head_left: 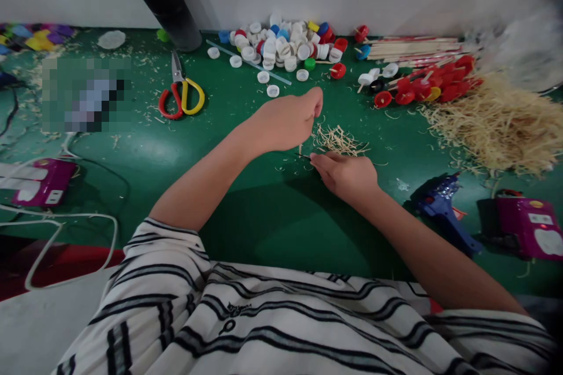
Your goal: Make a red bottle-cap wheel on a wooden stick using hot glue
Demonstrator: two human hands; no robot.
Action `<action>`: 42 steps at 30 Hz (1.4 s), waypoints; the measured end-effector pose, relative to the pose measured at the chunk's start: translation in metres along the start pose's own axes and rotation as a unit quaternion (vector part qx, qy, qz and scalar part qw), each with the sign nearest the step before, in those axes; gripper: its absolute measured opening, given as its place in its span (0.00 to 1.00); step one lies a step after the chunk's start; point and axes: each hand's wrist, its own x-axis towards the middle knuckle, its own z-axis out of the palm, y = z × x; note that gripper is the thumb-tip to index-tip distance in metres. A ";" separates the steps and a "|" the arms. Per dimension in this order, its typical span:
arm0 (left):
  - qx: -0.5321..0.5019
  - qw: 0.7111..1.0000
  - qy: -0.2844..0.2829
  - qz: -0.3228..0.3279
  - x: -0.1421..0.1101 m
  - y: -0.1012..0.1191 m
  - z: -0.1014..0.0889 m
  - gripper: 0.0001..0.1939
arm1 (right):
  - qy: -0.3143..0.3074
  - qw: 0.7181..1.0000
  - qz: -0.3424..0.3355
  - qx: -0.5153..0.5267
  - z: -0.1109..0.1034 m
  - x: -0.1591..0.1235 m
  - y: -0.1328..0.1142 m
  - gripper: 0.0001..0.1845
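Note:
My left hand (290, 120) is closed, bent at the wrist, above the green table. Its fingers curl away from me, so what they hold, if anything, is hidden. Below its palm a short pale sliver shows. My right hand (349, 179) is closed in a pinch on a thin dark tool (303, 156) that points left towards the left hand; its exact kind cannot be made out. Just beyond the right hand lies a small pile of pale wood-coloured shreds (338, 139). A white bottle cap (272, 91) rests behind the left forearm.
Bottle caps (285, 47) are heaped by the wall, beside a dark bottle (171, 6). Scissors (182, 91) lie left. At right are wooden sticks (413, 50), red caps on sticks (440, 85), pale shreds (501, 129), a blue glue gun (444, 205) and a purple power socket (528, 225).

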 end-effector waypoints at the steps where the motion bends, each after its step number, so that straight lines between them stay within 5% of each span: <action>1: -0.002 1.000 0.002 0.001 0.000 0.000 0.000 0.19 | -0.003 1.000 -0.001 0.000 0.000 0.000 0.000 0.21; 9: 0.000 1.000 0.014 0.001 0.002 0.000 0.003 0.18 | 0.077 0.994 0.062 0.040 -0.016 0.017 -0.003 0.24; 21: -0.003 1.000 0.020 -0.005 0.001 0.002 0.003 0.18 | 0.004 1.000 0.000 0.021 0.001 0.003 -0.001 0.21; 30: -0.041 0.998 -0.056 0.006 0.001 -0.009 -0.009 0.19 | 0.121 0.987 0.063 0.080 -0.020 0.013 -0.005 0.21; 42: -0.024 0.999 -0.027 0.021 0.000 -0.005 -0.006 0.15 | -0.030 0.994 0.101 0.034 -0.031 0.021 -0.018 0.20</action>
